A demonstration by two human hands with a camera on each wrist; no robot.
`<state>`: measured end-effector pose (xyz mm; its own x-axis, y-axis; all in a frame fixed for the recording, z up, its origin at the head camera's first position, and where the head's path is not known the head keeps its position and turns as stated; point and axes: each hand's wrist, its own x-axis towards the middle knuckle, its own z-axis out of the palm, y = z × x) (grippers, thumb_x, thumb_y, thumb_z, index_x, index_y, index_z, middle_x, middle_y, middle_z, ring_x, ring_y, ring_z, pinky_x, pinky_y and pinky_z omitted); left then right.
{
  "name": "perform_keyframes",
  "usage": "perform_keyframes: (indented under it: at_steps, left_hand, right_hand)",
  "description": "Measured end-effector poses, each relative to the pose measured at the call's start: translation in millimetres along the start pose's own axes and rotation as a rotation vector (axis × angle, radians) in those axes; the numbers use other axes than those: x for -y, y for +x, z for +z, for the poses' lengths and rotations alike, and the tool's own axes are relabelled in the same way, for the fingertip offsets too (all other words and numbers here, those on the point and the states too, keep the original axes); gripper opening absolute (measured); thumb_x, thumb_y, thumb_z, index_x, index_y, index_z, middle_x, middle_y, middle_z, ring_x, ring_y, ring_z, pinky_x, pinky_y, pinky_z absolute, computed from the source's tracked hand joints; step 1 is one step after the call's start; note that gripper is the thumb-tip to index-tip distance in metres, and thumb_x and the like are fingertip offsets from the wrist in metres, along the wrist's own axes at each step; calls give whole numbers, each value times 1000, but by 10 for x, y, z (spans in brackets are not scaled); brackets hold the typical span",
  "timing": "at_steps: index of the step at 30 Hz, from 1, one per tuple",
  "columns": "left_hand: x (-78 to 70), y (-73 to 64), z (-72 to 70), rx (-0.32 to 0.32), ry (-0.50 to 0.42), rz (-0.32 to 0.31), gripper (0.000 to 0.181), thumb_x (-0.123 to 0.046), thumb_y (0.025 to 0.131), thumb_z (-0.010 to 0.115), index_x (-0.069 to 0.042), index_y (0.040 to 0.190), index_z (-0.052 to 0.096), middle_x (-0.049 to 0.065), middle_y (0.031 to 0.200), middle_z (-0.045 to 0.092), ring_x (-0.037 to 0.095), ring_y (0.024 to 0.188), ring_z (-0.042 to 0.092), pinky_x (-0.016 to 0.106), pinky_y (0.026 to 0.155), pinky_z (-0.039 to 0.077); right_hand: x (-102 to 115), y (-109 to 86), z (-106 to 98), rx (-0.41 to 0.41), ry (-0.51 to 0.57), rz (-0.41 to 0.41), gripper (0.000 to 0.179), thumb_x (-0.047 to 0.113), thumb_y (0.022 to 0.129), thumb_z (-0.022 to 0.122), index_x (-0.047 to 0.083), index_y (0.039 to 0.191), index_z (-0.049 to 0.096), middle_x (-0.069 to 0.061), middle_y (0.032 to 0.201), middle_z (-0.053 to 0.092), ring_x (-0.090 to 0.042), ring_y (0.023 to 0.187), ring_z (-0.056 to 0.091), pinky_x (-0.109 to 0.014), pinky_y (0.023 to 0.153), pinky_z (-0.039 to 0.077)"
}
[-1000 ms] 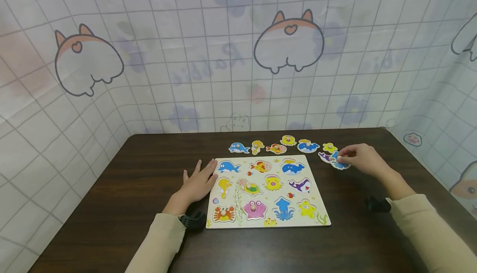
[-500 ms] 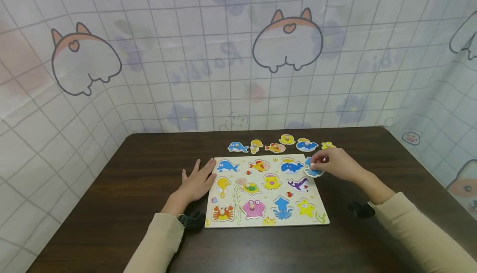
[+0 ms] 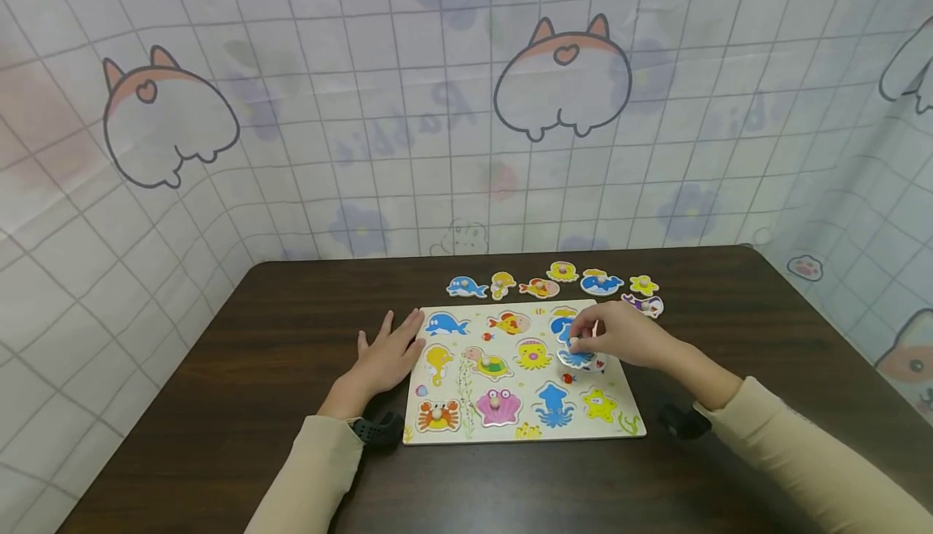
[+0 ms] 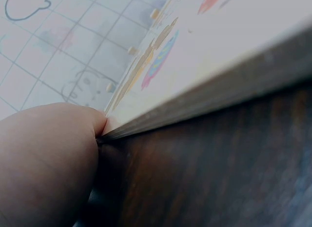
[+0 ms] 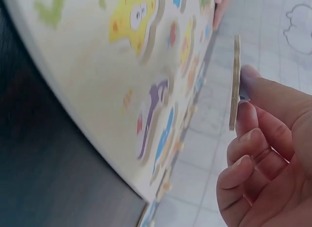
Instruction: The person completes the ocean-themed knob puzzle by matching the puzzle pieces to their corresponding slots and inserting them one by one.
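Observation:
My right hand (image 3: 619, 335) pinches a blue squid puzzle piece (image 3: 574, 358) by its knob, over the upper right of the puzzle board (image 3: 619, 429). In the right wrist view the squid piece (image 5: 235, 85) shows edge-on, apart from the board's face, between thumb and fingertips. My left hand (image 3: 388, 362) lies with fingers spread at the board's left edge, fingertips on its rim. The left wrist view has a finger (image 4: 53, 154) against the board's corner. Turtle (image 3: 488, 365), crab (image 3: 438, 416) and pink shell (image 3: 498, 407) pieces with knobs sit in the board; the squid recess (image 3: 554, 406) shows its printed picture.
Behind the board lie loose knobbed pieces: a dolphin (image 3: 466, 287), seahorse (image 3: 502, 284), fish (image 3: 539, 288), octopus (image 3: 563, 271), whale (image 3: 601, 283), starfish (image 3: 644, 285) and purple shark-like piece (image 3: 645, 305). The dark table (image 3: 255, 388) meets a patterned wall sheet (image 3: 408, 113).
My right hand has carried the squid piece left, from beside the purple piece to above the board. The purple piece is uncovered. My left hand stays at the board's edge.

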<state>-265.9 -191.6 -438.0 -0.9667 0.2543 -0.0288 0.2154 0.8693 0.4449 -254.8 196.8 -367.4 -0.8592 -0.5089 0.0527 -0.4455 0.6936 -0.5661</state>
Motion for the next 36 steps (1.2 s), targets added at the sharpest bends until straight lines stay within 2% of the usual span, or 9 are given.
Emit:
perform_keyframes:
  at_steps: [7,16,25,36]
  left_hand:
    - [-5,4,-4,-3,2,-7,65,-37,109,46,-17,165,22,6,170,20,41,156,0,76,111,-8]
    - [0,1,3,3,1,-17,65,-37,109,46,-17,166,21,5,170,19,40,156,0,75,112,-9]
    - [7,7,11,-1,-3,-6,65,-36,109,46,-17,165,22,6,170,20,40,156,0,76,111,-8]
    - [6,4,9,3,0,-9,65,-37,109,46,-17,166,21,5,170,20,40,156,0,76,111,-8]
  right_hand:
    - [66,3,90,41,34,3,8,17,90,81,12,93,75,6,75,58,-14,68,53,-25,59,47]
    - [134,-24,198,78,14,-20,8,19,88,83,16,88,75,9,74,60,-12,72,53,-25,63,44]
    - [231,-47,297,140,9,-30,10,20,87,84,17,86,74,10,72,58,-10,70,52,-23,60,41]
    - [273,-70,373,200,27,-37,10,21,87,84,19,85,74,11,71,58,-9,69,52,-23,61,43]
